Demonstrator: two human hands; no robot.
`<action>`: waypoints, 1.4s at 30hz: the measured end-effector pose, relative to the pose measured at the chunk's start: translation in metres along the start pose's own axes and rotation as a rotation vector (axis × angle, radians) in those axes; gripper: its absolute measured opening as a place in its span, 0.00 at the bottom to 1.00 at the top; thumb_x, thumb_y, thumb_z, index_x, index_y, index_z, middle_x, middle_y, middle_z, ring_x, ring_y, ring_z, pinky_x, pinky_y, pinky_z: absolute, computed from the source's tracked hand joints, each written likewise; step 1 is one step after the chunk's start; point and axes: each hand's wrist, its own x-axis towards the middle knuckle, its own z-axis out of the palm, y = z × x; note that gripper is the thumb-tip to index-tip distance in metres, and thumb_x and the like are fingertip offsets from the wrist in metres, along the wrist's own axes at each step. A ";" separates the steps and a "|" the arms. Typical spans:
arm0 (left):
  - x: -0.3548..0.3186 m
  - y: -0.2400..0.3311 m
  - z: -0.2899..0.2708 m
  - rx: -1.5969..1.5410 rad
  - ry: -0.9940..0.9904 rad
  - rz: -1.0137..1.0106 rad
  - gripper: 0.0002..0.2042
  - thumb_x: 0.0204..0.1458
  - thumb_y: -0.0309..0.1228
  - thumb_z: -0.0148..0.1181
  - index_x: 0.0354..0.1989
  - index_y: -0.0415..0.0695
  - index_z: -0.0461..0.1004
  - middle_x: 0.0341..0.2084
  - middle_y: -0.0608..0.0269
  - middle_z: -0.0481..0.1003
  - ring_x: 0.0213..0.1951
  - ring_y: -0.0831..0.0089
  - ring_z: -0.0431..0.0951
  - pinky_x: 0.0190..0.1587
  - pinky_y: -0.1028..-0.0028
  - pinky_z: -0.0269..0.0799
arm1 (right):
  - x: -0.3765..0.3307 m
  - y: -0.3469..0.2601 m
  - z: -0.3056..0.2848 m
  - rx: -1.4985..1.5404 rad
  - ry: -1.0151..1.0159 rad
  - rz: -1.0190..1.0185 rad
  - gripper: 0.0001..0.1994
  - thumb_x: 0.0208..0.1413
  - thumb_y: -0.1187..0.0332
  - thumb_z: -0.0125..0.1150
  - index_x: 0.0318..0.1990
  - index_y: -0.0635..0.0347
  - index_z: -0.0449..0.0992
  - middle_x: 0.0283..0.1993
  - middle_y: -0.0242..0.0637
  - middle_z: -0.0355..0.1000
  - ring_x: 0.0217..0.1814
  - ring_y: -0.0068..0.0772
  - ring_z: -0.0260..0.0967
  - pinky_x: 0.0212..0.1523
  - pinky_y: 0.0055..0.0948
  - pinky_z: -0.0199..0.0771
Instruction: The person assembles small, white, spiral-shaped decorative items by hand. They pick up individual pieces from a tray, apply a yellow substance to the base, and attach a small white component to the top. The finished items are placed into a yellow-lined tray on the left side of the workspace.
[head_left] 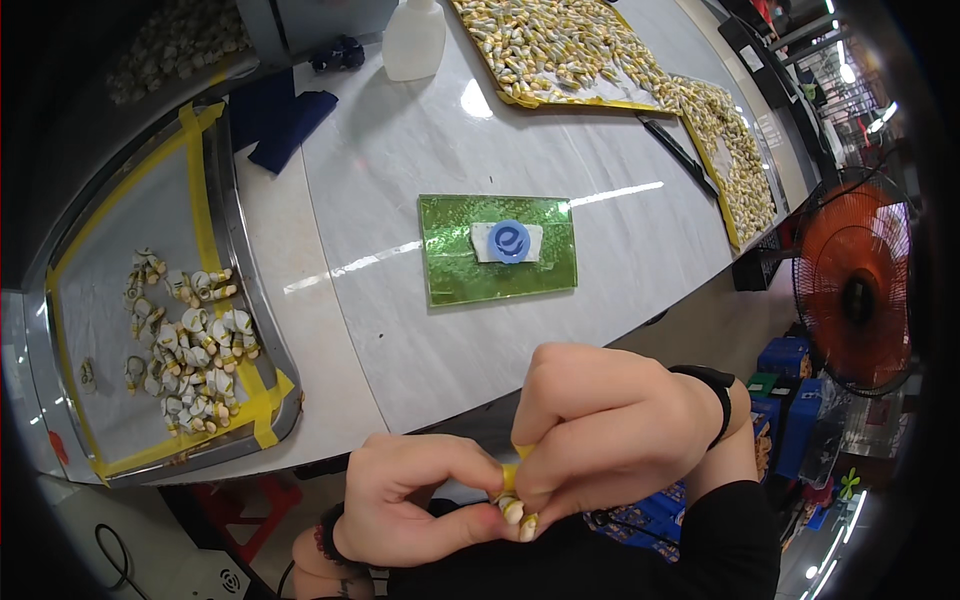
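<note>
Close to my body, just off the table's near edge, both hands meet over a small bundle of white, round-ended pieces (513, 511) with a yellow strip (509, 478) at it. My left hand (415, 497) pinches the bundle from the left between thumb and index finger. From the right, my right hand (610, 425) has its fingers closed on the yellow strip and the bundle, hiding part of both. Further in on the table lies a green glassy slab (445, 280), bearing a white pad (534, 243) with a round blue cap-like piece (509, 241) on it.
At left, a metal-rimmed tray (271, 330) edged with yellow tape holds several similar bundles. Trays packed with small yellow-white pieces (560, 50) stand at the back right, beside a black bar (680, 156). A white bottle (414, 42) and dark blue cloth (292, 130) sit behind. An orange fan (858, 285) stands right.
</note>
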 end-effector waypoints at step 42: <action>0.130 0.194 -0.271 2.043 0.640 0.081 0.19 0.47 0.37 0.60 0.46 0.41 0.74 0.40 0.47 0.75 0.44 0.53 0.75 0.47 0.63 0.70 | -0.077 -0.028 -0.031 -0.396 0.407 0.212 0.11 0.30 0.74 0.73 0.25 0.57 0.77 0.26 0.32 0.67 0.26 0.27 0.64 0.25 0.23 0.62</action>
